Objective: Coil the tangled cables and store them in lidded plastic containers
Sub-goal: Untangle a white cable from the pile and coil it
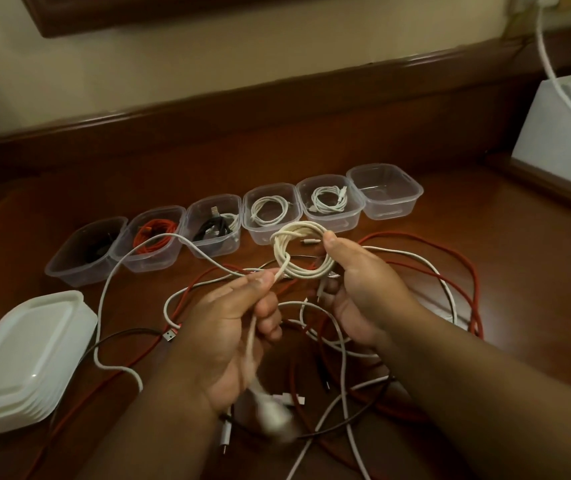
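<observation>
R hand [363,289] gripped a cream coil [303,252] w/ thumb on top & fingers curled underneath, held above the table [485,237]. L hand [228,327] pinched the coil's loose tail [253,334] btwn thumb & forefinger; tail ran down across the palm, its plug end blurred. Under both hands lay a tangle [346,341] of red, white & dark cables. Behind it, a row of six open tubs [386,192]: five w/ coiled cables inside, the far-right one w/o. Lid stack [24,362] sat at left, near the tangle. White box [568,126] at far right.
</observation>
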`<state>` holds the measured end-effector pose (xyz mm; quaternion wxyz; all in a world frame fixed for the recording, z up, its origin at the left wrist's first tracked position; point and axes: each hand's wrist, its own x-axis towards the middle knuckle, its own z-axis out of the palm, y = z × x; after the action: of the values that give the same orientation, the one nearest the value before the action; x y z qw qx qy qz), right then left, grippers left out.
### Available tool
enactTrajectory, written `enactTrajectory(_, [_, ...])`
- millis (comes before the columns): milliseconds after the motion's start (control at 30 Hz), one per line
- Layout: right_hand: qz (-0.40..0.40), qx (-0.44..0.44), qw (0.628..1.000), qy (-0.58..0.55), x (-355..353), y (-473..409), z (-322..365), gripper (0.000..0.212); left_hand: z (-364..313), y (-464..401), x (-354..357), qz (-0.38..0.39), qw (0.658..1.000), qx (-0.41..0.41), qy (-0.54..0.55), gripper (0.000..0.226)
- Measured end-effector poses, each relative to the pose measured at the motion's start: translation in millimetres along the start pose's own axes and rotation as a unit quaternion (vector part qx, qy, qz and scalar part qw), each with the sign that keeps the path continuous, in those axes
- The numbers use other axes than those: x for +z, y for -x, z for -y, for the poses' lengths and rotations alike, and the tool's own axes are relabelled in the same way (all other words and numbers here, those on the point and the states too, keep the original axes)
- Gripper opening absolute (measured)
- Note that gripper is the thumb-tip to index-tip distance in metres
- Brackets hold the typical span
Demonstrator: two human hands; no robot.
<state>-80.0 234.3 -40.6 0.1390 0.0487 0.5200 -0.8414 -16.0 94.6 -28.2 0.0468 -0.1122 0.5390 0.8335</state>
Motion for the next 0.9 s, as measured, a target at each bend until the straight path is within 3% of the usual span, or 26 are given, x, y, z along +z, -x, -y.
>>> enactTrajectory(100, [0.046,0.044,0.996,-0.056,0.4,4.0,3.7,0.022,2.9,1.2,4.2,-0.004,0.998,0.034,-0.056,0.024])
enactTrajectory(233, [0.107,0.100,0.980,-0.134,2.5,15.3,11.5,0.027,8.4,2.2,6.4,-0.046,0.973,0.171,-0.149,0.012])
enactTrajectory(333, [0.135,0.110,0.974,-0.144,2.8,19.4,15.3,0.026,4.4,3.8,5.5,-0.062,0.957,0.216,-0.180,0.015])
enactTrajectory(633, [0.152,0.064,0.986,-0.004,4.9,14.2,0.2,0.028,-2.5,8.4,0.0,-0.028,0.921,0.291,-0.258,0.021])
enactTrajectory(733, [0.141,0.053,0.988,-0.015,4.1,12.4,1.6,0.026,-4.8,2.1,-8.6,-0.093,0.892,0.324,-0.302,0.022])
enactTrajectory(900, [0.143,0.045,0.986,-0.069,8.7,16.5,-1.9,0.015,-3.2,0.3,-0.4,-0.149,0.938,0.272,-0.157,0.008])
